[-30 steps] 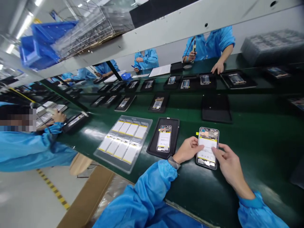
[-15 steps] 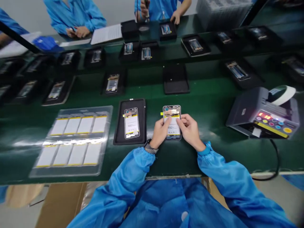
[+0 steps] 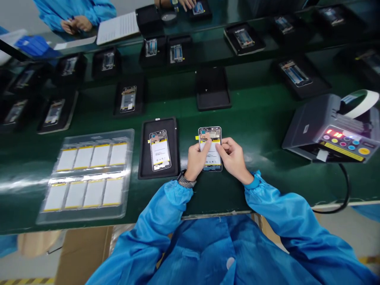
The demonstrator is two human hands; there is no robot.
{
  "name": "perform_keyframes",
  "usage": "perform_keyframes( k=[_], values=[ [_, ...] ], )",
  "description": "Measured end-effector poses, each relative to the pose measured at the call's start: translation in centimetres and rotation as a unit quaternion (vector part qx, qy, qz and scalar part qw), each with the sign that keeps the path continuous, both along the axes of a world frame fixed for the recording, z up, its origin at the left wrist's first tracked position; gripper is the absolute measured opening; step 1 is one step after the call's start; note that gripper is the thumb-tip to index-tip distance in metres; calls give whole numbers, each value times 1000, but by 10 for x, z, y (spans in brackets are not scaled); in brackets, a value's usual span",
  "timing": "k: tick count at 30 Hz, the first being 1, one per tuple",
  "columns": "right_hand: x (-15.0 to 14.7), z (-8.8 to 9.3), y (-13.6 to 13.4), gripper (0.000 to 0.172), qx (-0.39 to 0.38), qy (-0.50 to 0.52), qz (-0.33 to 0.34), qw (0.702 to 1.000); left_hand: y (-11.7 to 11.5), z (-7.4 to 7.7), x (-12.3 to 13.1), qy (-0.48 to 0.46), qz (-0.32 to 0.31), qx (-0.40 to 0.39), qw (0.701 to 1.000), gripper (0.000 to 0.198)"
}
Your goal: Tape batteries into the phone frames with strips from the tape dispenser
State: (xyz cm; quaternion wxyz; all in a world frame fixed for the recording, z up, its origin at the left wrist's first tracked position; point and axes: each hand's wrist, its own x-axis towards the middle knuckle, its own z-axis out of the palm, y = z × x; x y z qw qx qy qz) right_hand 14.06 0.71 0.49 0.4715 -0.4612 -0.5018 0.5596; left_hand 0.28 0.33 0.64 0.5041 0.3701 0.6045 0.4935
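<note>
A phone frame (image 3: pixel 210 133) with a white, yellow-edged battery in it lies on the green bench, just ahead of my body. My left hand (image 3: pixel 196 156) grips its lower left side, with fingers on the battery. My right hand (image 3: pixel 233 156) presses fingers on the battery from the right and hides part of it. To the left stands a black tray (image 3: pixel 144 158) holding a second phone frame (image 3: pixel 160 150). Further left, a clear blister tray (image 3: pixel 86 136) holds several white, yellow-edged batteries.
A grey tape dispenser (image 3: pixel 329 128) with lit buttons stands to the right, its black cable hanging off the bench edge. Several black trays with phone frames line the green belt (image 3: pixel 237 107) ahead. Co-workers in blue sleeves sit beyond, and cardboard lies below the near edge.
The view has swung from tilted to nearly level, bringing the tape dispenser into sight. My hands have come closer together on the phone frame, and my right fingers have shifted on the battery.
</note>
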Motion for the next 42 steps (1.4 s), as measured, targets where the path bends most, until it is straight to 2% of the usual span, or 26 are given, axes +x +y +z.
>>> perform_keyframes(
  k=[8,15,21,28,36,42],
  values=[
    [-1,-5,-1,35,14,-38,-15,999,-1,8,2,9,4,-5,1000,50],
    [-1,-4,3,41,4,-66,-53,996,-5,1,9,61,-6,19,998,43],
    [3,-1,4,41,15,-90,-52,994,-8,-4,9,60,-21,35,997,45],
    [2,2,4,45,5,-61,-17,998,-6,2,6,52,-5,23,998,49],
    [2,2,3,36,42,-85,-29,995,-7,3,7,62,-6,30,998,47],
    [1,0,1,36,57,-102,-46,992,-6,3,7,77,-2,32,997,45]
  ],
)
